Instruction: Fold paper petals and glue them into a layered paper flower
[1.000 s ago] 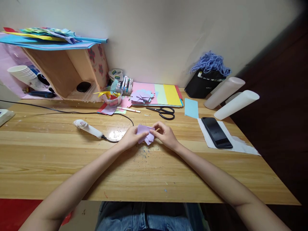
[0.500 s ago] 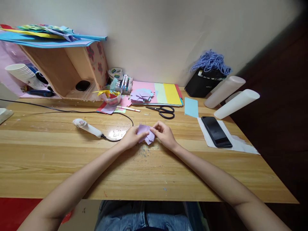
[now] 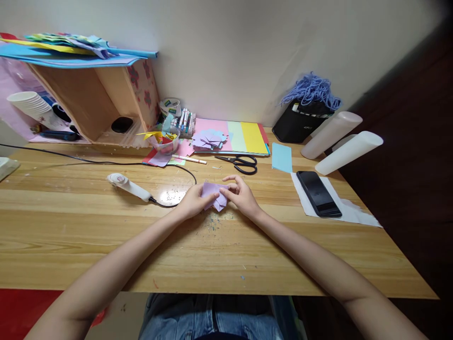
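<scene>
A folded piece of light purple paper (image 3: 211, 189) is held between my two hands, above the wooden table. My left hand (image 3: 194, 202) grips its left side, the thumb lying across the front face. On the other side, my right hand (image 3: 241, 196) pinches the right edge, thumb on the paper and index finger raised away from it. Creases and overlapping flaps show at the paper's lower end. The fingers behind the sheet are hidden. Left of my hands lies a white glue gun (image 3: 129, 188) with a black cord.
Black-handled scissors (image 3: 242, 164) lie beyond my hands, near a stack of coloured paper (image 3: 249, 137) topped with purple cutouts. A phone (image 3: 318, 193) rests on white paper at right, with light blue paper (image 3: 281, 157) behind. A plastic cup of scraps (image 3: 164, 141) stands by the shelf box (image 3: 145, 94).
My right index finger has lifted and stretched out from the paper's upper right edge. The paper and my left hand stay almost where they were.
</scene>
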The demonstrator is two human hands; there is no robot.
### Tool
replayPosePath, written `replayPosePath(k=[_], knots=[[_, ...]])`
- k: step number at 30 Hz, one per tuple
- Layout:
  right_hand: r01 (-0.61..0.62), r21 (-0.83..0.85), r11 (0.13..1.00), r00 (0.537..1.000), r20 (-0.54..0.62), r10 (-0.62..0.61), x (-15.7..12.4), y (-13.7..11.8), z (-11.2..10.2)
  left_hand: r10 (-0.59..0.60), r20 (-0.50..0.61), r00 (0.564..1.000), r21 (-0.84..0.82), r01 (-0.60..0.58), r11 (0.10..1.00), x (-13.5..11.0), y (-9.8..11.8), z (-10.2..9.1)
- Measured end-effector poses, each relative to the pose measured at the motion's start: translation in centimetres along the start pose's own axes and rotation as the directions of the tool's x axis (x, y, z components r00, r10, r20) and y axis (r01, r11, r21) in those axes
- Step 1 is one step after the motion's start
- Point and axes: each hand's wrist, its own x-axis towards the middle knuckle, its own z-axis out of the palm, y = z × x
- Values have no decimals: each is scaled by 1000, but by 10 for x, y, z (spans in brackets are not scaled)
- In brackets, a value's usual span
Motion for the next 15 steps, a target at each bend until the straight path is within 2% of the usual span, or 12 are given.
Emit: replayPosePath(k=[4,6,11,15], knots=[[-149,31,988,961,239,138,1,-3,-3,-8,-89,996,-11,7,1000,0,3,-1],[-174,21,985,942,296,160,1,-4,-3,1,-104,995,3,-1,1000,0,3,-1],[-177,41,983,947,278,159,1,-2,0,50,-107,993,71,-42,997,0,1,-1],[-177,-22,984,944,279,176,3,-1,-1,87,-45,995,52,-84,995,0,0,-2]])
